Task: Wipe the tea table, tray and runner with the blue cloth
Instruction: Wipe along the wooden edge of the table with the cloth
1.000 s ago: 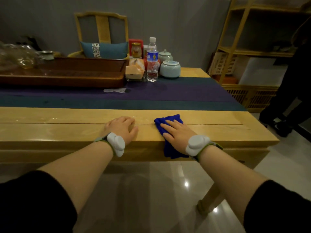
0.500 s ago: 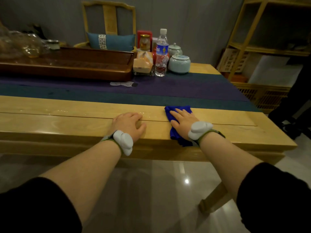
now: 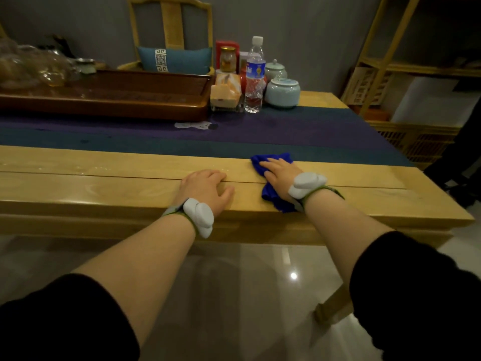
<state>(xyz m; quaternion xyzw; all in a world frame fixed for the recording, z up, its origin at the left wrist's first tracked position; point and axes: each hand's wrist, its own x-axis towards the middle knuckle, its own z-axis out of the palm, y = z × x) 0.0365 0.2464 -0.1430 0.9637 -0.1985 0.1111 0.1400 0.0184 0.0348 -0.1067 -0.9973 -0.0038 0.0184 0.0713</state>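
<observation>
Pressing the blue cloth [image 3: 270, 178] flat under your right hand [image 3: 279, 175] on the near tea table [image 3: 104, 183] plank beside the runner [image 3: 260, 136], your left hand [image 3: 205, 188] rests flat and empty, probably for support.

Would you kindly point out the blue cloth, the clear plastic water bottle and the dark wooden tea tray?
Blue cloth [image 3: 272, 198], head view, on the fold below the palm.
Clear plastic water bottle [image 3: 254, 70], head view, on its blue label.
Dark wooden tea tray [image 3: 109, 108], head view, on its front wall.
</observation>
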